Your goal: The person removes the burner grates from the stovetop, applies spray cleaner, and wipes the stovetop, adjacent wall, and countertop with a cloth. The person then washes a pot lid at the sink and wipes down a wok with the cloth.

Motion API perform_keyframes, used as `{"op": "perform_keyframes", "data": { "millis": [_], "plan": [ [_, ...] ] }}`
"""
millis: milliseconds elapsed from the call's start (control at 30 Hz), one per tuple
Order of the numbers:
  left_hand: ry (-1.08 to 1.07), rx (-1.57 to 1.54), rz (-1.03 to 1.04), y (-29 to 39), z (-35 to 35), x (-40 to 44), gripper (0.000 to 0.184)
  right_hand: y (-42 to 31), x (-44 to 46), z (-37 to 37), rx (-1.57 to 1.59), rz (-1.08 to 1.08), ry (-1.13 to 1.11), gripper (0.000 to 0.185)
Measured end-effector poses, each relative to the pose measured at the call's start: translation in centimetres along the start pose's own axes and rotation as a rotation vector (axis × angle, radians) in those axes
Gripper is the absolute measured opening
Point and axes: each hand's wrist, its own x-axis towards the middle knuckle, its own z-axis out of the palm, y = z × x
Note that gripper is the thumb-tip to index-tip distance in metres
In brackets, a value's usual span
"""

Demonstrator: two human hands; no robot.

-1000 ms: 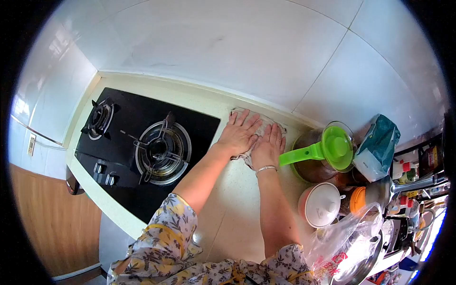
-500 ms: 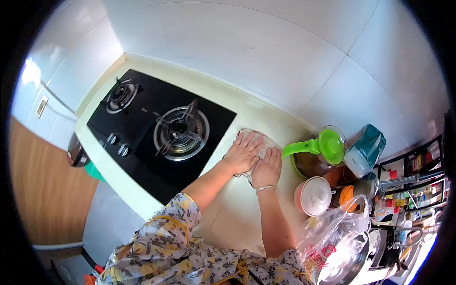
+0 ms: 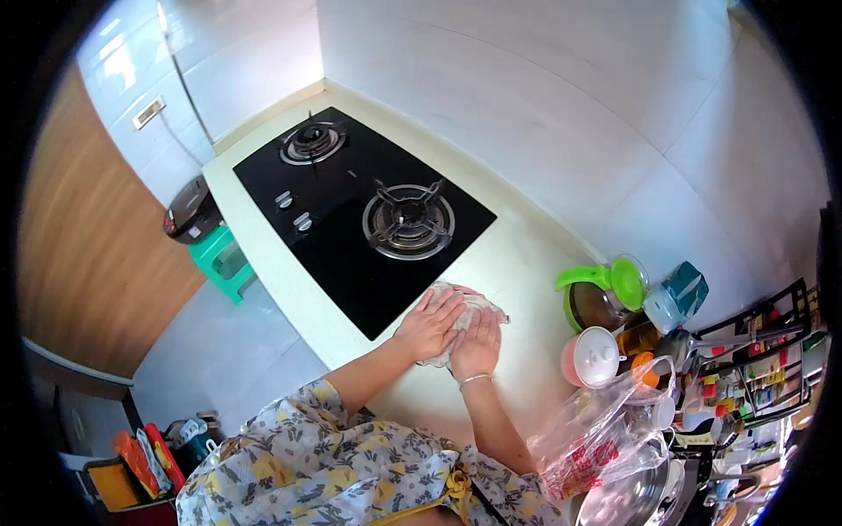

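Observation:
A crumpled pale cloth point(image 3: 481, 303) lies on the cream counter, just beside the right-hand edge of the black gas cooktop point(image 3: 338, 254). Pressed flat over its left part is my left hand point(image 3: 430, 330), fingers stretched out. My right hand point(image 3: 476, 347), with a bracelet at the wrist, rests flat on the cloth too, right against the left one. Both palms face down and cover much of the cloth. The cooktop has two burners with metal pan supports and two knobs.
On the right stand a glass jug with a green lid point(image 3: 627, 282), a lidded white-and-pink pot point(image 3: 595, 357), a clear plastic bag point(image 3: 583, 438) and a rack of bottles point(image 3: 772, 359). A green stool point(image 3: 219, 263) bearing a dark appliance point(image 3: 190, 210) is at left.
My hands and the cloth have slid toward the counter's front edge, alongside the cooktop. The view has turned left, so more of the stool and floor shows.

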Motion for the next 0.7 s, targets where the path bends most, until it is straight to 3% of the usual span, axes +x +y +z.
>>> {"op": "perform_keyframes", "data": {
  "millis": [500,700],
  "plan": [
    [0.006,0.235,-0.325,-2.6,-5.2,-10.9,0.061,-10.6,-3.3,1.6,0.1,-0.346,-0.102,0.056],
    [0.045,0.219,-0.342,-4.4,-6.4,-12.4,0.058,-13.2,-2.5,1.8,0.205,-0.453,-0.027,0.054]
  ]
}}
